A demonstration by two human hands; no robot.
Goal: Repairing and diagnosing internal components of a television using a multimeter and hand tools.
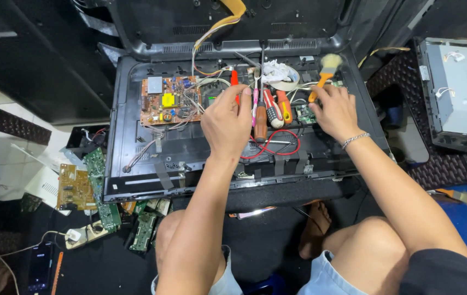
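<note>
Opened-up TV chassis on the floor, left hand pinching a red screwdriver, right hand gripping an orange-handled brush over the boards.

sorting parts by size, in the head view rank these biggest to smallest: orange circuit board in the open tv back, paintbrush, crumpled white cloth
1. orange circuit board
2. paintbrush and crumpled white cloth: these look alike in size, and the right hand hides part of the brush handle, so unranked.
</note>
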